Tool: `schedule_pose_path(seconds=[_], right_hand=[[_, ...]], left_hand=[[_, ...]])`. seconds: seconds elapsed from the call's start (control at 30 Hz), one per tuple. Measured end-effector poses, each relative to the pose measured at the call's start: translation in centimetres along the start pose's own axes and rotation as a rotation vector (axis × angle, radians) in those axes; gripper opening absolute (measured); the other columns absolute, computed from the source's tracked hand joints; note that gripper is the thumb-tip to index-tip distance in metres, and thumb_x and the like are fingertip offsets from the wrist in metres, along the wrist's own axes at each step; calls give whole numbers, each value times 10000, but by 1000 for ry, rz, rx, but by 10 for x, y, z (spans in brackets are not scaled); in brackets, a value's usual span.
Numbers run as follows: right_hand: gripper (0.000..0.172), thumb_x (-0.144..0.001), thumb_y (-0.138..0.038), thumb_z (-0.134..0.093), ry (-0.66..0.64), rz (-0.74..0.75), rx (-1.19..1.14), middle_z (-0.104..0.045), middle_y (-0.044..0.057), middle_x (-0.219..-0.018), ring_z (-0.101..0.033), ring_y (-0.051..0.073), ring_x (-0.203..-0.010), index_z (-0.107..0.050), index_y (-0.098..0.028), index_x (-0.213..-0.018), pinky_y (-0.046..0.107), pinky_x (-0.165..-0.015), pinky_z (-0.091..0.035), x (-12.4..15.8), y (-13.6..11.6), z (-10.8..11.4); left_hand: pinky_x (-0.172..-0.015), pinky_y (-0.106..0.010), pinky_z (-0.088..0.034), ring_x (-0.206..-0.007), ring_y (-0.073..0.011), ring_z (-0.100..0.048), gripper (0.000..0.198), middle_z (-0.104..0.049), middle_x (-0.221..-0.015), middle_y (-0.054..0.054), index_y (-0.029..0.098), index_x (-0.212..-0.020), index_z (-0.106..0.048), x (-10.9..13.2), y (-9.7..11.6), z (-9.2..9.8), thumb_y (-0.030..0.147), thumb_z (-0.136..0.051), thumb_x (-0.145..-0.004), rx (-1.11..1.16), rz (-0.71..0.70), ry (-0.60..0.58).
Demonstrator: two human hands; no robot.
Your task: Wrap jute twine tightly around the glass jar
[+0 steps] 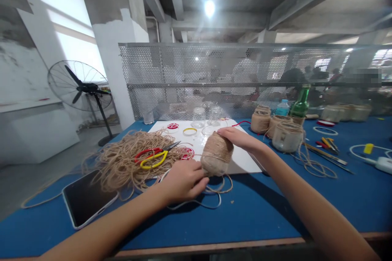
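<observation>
You have the twine-wrapped glass jar (pixel 217 155) raised just above the edge of a white board (pixel 243 164), its coarse jute coils running tightly around the bulging body. Your left hand (pixel 183 181) holds it, fingers curled around the lower end. Your right hand (pixel 239 138) reaches in from the other side, held narrow and nearly flat, with its fingers (pixel 228 131) extended across the top of the jar rather than closed around it. Thin loops of pale cord (pixel 214 195) lie on the blue worktop (pixel 269 212) beneath your hands. To your left sprawls a fibrous tangle of loose jute twine (pixel 122 165), with red-and-yellow-handled scissors (pixel 153 155) resting on it and a dark-screened smartphone (pixel 87 197) beside it. Two bare glass jars (pixel 198 117) stand upright at the board's far edge. To your right, more jars bound in twine (pixel 286 136) cluster near a green glass bottle (pixel 300 102).
</observation>
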State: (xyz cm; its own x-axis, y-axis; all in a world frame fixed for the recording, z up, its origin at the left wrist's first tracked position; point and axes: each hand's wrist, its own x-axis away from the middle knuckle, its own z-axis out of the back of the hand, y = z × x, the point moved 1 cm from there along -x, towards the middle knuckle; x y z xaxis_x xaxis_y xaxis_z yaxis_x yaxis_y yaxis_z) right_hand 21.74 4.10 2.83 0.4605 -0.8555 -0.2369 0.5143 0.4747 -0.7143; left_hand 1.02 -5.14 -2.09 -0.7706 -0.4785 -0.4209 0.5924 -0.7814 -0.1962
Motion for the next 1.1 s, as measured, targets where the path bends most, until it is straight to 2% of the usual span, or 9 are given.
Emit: schedule_pose_path(seconds=[0.1, 0.2, 0.27, 0.37, 0.43, 0.53, 0.7, 0.9, 1.1], right_hand=[[292, -838, -339, -356, -21, -6, -14, -616, 40, -805, -521, 162, -782, -554, -172, -703, 292, -735, -393, -1, 2, 0], [314, -841, -357, -345, -38, 24, 0, -604, 33, -785, -511, 158, -767, -549, -171, -692, 287, -732, -388, -2, 2, -1], [322, -843, -365, -341, -35, 41, 23, -601, 27, -774, -508, 156, -758, -543, -171, -684, 284, -725, -387, -3, 1, -1], [318, -844, -367, -344, -35, 30, 38, -612, 29, -793, -516, 156, -767, -548, -173, -695, 279, -724, -390, -4, 0, -2], [314, -843, -366, -349, -33, 27, 49, -618, 36, -804, -522, 159, -776, -550, -174, -698, 279, -729, -393, -3, -1, -3], [320, -846, -369, -342, -8, 38, 72, -620, 45, -815, -525, 165, -776, -546, -173, -697, 286, -735, -393, -2, -6, -6], [332, -842, -371, -334, 25, 28, 113, -617, 50, -778, -521, 164, -725, -537, -164, -680, 298, -721, -390, -2, -10, -11], [348, -846, -391, -316, 50, 16, 157, -619, 49, -765, -520, 163, -704, -528, -165, -687, 290, -700, -389, -5, -6, -12], [339, -841, -387, -323, 50, 11, 195, -633, 57, -817, -532, 172, -746, -532, -168, -687, 289, -714, -383, -5, -6, -11]], left_hand=[[-586, -256, -382, -674, -147, -515, 258, -561, -728, -35, 174, -763, -542, -1, -10, 1, 287, -345, -885, 18, 170, 60], [-780, -328, -392, -903, -202, -511, 212, -574, -949, -86, 161, -996, -512, -8, -17, 5, 266, -384, -863, -22, 230, 164], [-831, -370, -370, -903, -210, -515, 244, -586, -930, -77, 161, -1058, -473, -13, -20, 7, 279, -413, -853, -10, 238, 107], [-732, -320, -404, -760, -179, -543, 209, -594, -791, -31, 176, -1014, -467, -19, -24, 8, 312, -405, -868, 85, 256, -45], [-636, -269, -404, -708, -159, -542, 188, -588, -787, -21, 187, -953, -475, -21, -25, 9, 336, -388, -880, 124, 266, -76], [-579, -244, -387, -686, -143, -536, 205, -580, -797, -9, 194, -891, -477, -24, -24, 13, 375, -379, -885, 103, 266, -37], [-587, -250, -399, -725, -151, -546, 203, -579, -834, -17, 187, -879, -465, -34, -14, 17, 380, -400, -873, 16, 177, -4], [-519, -255, -385, -654, -161, -557, 230, -583, -790, -42, 167, -867, -455, -44, -7, 9, 371, -350, -887, -148, 153, 42], [-477, -240, -350, -610, -150, -554, 227, -568, -715, -29, 166, -836, -448, -43, -5, 4, 341, -320, -903, -198, 120, 107]])
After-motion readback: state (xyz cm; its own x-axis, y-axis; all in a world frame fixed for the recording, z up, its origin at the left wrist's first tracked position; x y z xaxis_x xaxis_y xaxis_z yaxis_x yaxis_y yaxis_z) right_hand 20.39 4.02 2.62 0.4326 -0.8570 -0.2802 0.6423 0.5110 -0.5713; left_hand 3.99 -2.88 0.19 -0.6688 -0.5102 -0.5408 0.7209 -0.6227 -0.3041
